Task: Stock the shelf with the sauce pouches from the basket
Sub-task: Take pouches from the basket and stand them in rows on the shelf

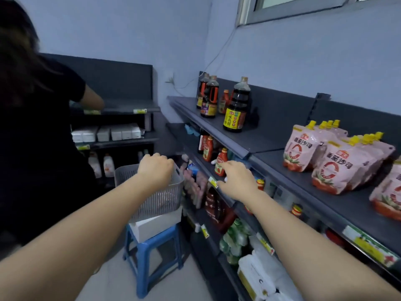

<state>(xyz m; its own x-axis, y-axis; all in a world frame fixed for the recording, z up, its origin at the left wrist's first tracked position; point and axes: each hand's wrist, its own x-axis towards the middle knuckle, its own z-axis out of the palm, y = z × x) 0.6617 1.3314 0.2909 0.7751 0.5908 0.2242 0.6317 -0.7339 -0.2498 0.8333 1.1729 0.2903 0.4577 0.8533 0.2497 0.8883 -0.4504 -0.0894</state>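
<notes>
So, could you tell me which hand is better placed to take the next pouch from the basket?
Left. The left hand is already over the basket rim; the right hand reaches past it toward the shelf edge.

Left hand over grey basket, right hand by shelf, pouches stocked

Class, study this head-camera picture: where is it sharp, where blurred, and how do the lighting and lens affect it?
Head view: dim, bluish light; the sauce pouches and soy bottles on the top shelf read fairly sharp; the lower shelves and the basket smear with blur; the wide lens stretches both forearms and tilts the shelving.
</notes>
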